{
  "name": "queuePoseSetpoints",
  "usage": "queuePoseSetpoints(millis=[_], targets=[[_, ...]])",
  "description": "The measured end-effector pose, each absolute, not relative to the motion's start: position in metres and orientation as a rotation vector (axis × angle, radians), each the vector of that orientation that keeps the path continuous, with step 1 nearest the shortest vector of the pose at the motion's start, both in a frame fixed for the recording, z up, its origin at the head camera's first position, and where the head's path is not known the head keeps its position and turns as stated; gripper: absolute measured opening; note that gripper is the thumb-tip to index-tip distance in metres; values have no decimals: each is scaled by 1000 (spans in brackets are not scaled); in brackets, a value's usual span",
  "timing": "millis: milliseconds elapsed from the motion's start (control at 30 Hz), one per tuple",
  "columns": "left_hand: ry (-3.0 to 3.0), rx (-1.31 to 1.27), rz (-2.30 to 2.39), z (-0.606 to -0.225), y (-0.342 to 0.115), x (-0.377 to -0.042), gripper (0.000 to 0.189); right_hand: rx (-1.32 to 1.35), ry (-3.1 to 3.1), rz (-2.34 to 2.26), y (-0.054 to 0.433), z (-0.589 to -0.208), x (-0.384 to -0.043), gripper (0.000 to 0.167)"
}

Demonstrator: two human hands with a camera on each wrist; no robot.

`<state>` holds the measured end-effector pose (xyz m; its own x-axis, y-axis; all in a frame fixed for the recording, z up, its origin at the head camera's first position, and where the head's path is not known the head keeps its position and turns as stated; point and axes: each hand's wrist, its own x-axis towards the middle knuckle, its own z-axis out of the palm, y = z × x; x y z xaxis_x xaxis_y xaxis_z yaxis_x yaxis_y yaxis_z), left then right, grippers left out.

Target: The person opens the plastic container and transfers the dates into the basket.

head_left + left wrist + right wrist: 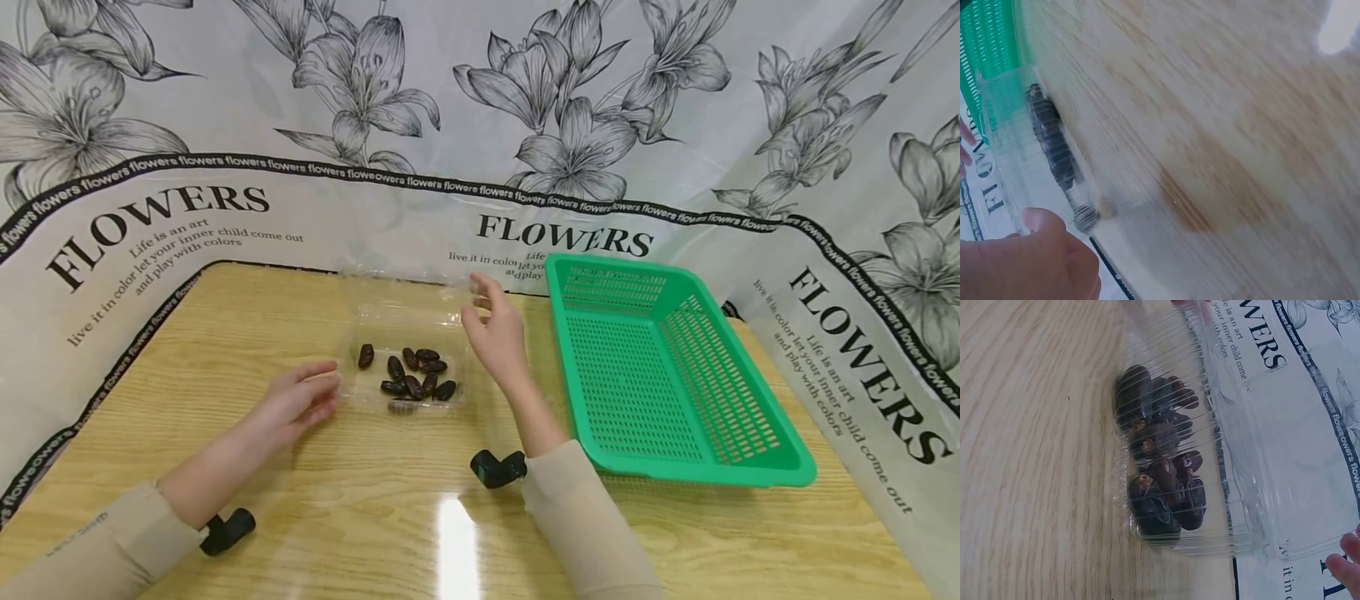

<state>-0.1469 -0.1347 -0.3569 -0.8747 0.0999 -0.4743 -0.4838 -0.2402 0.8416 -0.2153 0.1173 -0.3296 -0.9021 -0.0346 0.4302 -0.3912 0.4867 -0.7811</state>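
A clear plastic clamshell box [375,393], its hinged lid [408,302] raised toward the back, stands on the wooden table. Several dark brown dates [414,385] lie inside, mostly in its middle and right part; they show through the ribbed wall in the right wrist view. My left hand [296,404] is at the box's left side, fingertips right by the wall and fingers loosely bent. At the lid's right edge is my right hand [497,333], thumb and forefinger spread apart. Only its fingertips [1344,565] show in the right wrist view, beside the lid edge.
A green perforated plastic basket [697,477] stands to the right of the box, close to my right forearm. Behind the table [360,517] hangs a white flower-printed sheet [420,208], which wraps round both sides. Black wrist mounts [495,469] stick out at my sleeves.
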Motion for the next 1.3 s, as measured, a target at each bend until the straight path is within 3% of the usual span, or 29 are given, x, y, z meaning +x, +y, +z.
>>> queuePoseSetpoints(millis=[933,1300], targets=[[1693,-365,2155,-363,-136,-156,56,-186,-2277,2339,128,-361,-251,52],[1699,-355,2144,-362,-136,-156,56,-382,-2280,2323,126,-355,-257,49]])
